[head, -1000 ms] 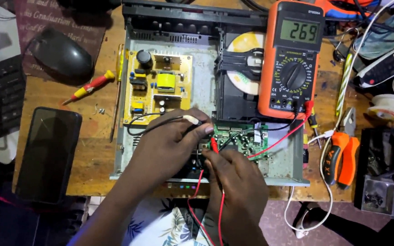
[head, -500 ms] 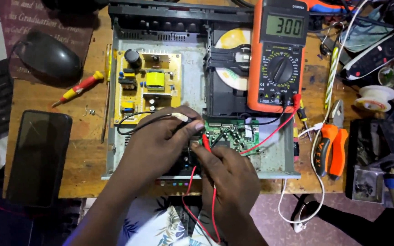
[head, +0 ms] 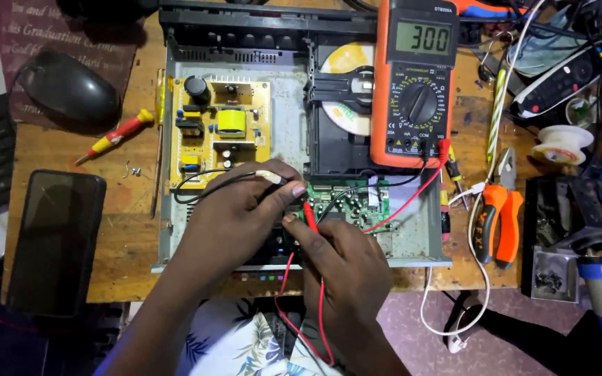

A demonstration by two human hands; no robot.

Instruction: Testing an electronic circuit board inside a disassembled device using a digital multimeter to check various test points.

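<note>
Both hands (head: 280,223) unmoved, red probe (head: 310,216) still on green board (head: 346,202).

even bright light, sharp centre, dark corners

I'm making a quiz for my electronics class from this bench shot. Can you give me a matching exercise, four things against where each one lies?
Things:
1. multimeter
2. phone
3. pliers
4. screwdriver

Places:
A. left of the yellow board, beside the mouse
B. right of the open chassis, orange handles
C. on top of the disc drive
D. far left of the table, screen dark

Pairs: 1-C, 2-D, 3-B, 4-A
</note>
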